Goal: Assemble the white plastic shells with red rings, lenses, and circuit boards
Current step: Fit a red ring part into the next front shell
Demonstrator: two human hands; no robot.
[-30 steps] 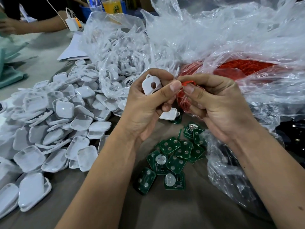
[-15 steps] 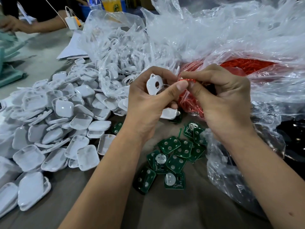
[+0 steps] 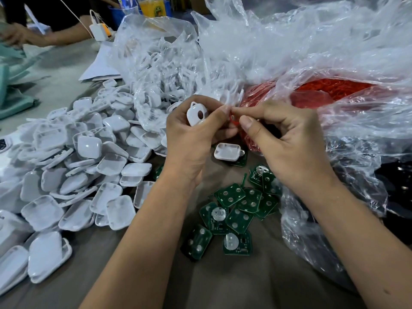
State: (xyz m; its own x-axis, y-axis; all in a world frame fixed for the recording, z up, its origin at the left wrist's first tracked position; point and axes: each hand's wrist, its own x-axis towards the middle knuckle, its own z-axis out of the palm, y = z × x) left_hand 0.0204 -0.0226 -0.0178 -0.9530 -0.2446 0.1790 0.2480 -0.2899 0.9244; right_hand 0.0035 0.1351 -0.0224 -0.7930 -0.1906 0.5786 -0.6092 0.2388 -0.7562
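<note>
My left hand (image 3: 194, 139) grips a small white plastic shell (image 3: 195, 113) with a round hole, held above the table. My right hand (image 3: 287, 139) pinches a red ring (image 3: 234, 120) between thumb and forefinger, right beside my left thumb tip. Behind the hands a clear bag of red rings (image 3: 330, 90) lies open. Several green circuit boards (image 3: 236, 210) are scattered on the table below my hands. One white shell (image 3: 227, 150) lies on the table just under my hands.
A big heap of white shell halves (image 3: 73, 166) fills the left side. A clear bag of white parts (image 3: 160, 70) stands behind it. Crumpled plastic film (image 3: 312, 41) covers the right. Another person's arm (image 3: 44, 36) works at the far left.
Both hands stayed close together in front of the red bag. The white shell turned slightly in my left hand, and my right thumb and forefinger shifted on the red ring.
</note>
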